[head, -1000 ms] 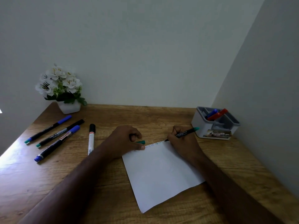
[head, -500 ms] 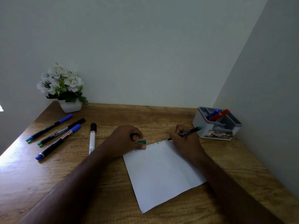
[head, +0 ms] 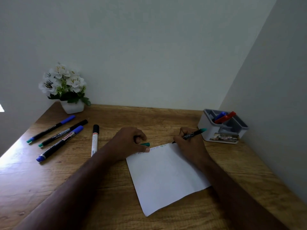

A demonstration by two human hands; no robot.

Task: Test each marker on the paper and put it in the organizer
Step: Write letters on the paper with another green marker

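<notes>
Markers already sorted, a blue one [head: 219, 116] and a red one [head: 226, 117], lie slanted in a back compartment of the grey-and-white organizer [head: 222, 130], which stands on the wooden desk [head: 149, 120] at the far right, near the side wall. A label on the front of the organizer shows a picture and some letters too small to read. The right hand [head: 191, 145] pinches a black marker with a green end [head: 192, 134], its tip touching the top edge of the white paper [head: 166, 176], where a row of small coloured letters runs; a few look like "AB" but most cannot be made out. The left hand [head: 127, 143] has its fingers curled round a green cap [head: 146, 144] while its thumb presses on the paper's top left corner. To the left lie four more markers, capped and well apart from the paper: one with a blue cap [head: 51, 128], one with a black cap [head: 64, 132], a thicker blue one [head: 60, 143] with a red label whose writing is unreadable, and a white one with a black cap [head: 94, 140] nearest the left forearm. A white pot of white flowers [head: 66, 90] stands in the far left corner.
</notes>
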